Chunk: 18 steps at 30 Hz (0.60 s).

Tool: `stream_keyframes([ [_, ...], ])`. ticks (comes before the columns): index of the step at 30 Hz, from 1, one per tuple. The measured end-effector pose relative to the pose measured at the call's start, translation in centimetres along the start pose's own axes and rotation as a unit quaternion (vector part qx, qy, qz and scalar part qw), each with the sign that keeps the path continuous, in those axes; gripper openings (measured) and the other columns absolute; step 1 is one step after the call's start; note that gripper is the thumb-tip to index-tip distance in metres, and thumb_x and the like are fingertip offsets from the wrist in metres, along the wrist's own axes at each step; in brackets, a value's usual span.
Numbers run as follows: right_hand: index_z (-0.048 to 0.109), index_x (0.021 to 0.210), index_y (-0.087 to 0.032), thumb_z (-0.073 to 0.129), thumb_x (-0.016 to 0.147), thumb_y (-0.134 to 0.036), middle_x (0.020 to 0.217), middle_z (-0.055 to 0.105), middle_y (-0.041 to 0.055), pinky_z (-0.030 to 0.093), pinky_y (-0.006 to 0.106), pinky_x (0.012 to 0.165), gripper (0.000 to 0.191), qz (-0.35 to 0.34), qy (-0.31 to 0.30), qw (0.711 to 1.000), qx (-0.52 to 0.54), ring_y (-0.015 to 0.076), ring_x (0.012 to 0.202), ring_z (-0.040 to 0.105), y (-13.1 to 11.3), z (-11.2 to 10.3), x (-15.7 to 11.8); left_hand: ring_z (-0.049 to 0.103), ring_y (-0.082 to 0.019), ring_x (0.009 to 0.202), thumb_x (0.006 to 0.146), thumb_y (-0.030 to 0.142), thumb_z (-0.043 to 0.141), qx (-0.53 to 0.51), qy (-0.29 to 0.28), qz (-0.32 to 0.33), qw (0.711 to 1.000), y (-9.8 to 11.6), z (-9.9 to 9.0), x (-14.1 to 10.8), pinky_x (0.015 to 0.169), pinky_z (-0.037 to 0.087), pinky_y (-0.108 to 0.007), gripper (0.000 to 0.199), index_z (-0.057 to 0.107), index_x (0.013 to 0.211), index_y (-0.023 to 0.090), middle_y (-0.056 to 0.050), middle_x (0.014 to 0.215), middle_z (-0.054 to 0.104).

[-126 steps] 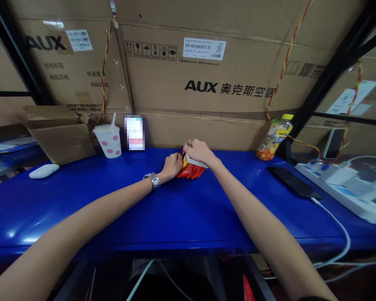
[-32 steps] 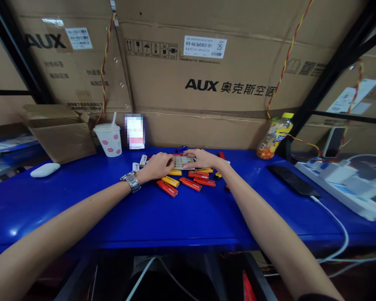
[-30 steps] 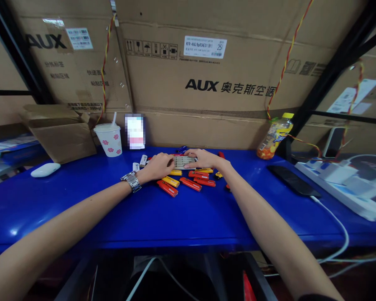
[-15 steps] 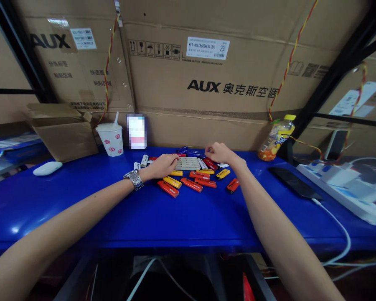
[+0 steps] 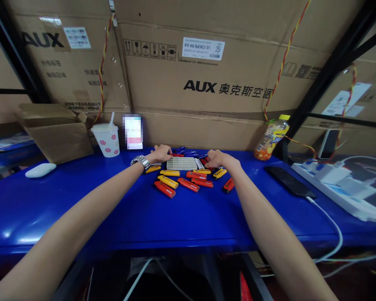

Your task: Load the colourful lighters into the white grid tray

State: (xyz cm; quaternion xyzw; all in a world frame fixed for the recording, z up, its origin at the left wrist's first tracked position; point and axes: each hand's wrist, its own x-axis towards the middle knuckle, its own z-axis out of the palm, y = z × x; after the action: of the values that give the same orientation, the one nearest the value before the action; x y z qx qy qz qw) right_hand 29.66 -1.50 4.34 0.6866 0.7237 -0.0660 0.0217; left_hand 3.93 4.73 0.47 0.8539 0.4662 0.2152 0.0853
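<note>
Head camera, and we're right on the hands! The left hand [image 5: 161, 153] sits flat and open, fingers spread on the tabletop, holding nothing that I can see, just off the far left corner of a pale gridded plastic tray [image 5: 181, 163]. The right hand [image 5: 217, 159] is curled over at the tray's right end; its fingers are loosely bent, and whether anything is tucked inside them, I can't tell. So the tray sits neatly between the two hands, its slots facing up, squared to the table's edge. Spilling around it are red, orange and yellow disposable lighters [image 5: 188, 184], lying at loose angles in front of the tray, with a few blue ones [image 5: 183, 151] crowded behind it. Nothing's lined up there; they look dropped rather than placed. All of this is on a glossy blue table [image 5: 113, 244], with the left wrist's steel watch [image 5: 140, 161] just clear of the nearest yellow lighter. Out to the upper left, a paper cup with a straw [image 5: 105, 140] and an open cardboard box [image 5: 58, 138]; on the right, a plastic bottle [image 5: 272, 138], a dark phone [image 5: 288, 182] and a white power strip [image 5: 332, 179]. Big AUX cartons [image 5: 191, 83] wall off the back!
</note>
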Motion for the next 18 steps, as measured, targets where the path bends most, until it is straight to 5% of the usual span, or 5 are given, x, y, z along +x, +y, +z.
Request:
stream_keyframes([
  [5,0.063,0.065,-0.019,0.066,0.069,-0.038,0.066,0.064,0.0122,0.047,0.035,0.060,0.019,-0.029,0.051,0.998,0.038,0.0269,0.073,0.066,0.9,0.0,0.2,0.060,-0.026,0.091,0.080,0.031,0.057,-0.002,0.079,-0.051,0.996,1.6,-1.1,-0.6,0.081,0.045,-0.039,0.017,0.064,0.083,0.016,-0.013,0.095,0.068],
  [9,0.060,0.065,-0.019,0.054,0.078,-0.035,0.067,0.063,0.0115,0.044,0.034,0.064,0.022,-0.061,0.131,0.988,0.060,0.0258,0.074,0.064,0.9,-0.1,0.2,0.063,-0.022,0.085,0.082,0.032,0.059,-0.153,0.165,-0.093,0.970,2.8,-2.3,-2.0,0.079,0.049,-0.036,0.017,0.059,0.081,0.015,-0.010,0.087,0.068],
  [14,0.052,0.072,-0.020,0.043,0.083,-0.027,0.067,0.064,0.0034,0.041,0.027,0.062,0.016,-0.135,0.182,0.949,0.220,0.0161,0.064,0.060,-0.2,0.8,0.5,0.067,-0.018,0.079,0.091,0.032,0.052,-0.484,0.163,-0.166,0.843,4.4,-2.3,-4.1,0.073,0.054,-0.034,0.020,0.053,0.078,0.016,-0.009,0.084,0.068],
  [18,0.046,0.079,-0.021,0.039,0.085,-0.031,0.066,0.062,-0.0006,0.041,0.024,0.059,0.013,-0.147,0.197,0.913,0.327,0.0120,0.055,0.054,-1.0,2.1,1.4,0.068,-0.016,0.076,0.095,0.034,0.047,-0.576,0.158,-0.198,0.778,5.7,-2.2,-5.4,0.074,0.056,-0.035,0.020,0.048,0.083,0.018,-0.010,0.085,0.069],
])
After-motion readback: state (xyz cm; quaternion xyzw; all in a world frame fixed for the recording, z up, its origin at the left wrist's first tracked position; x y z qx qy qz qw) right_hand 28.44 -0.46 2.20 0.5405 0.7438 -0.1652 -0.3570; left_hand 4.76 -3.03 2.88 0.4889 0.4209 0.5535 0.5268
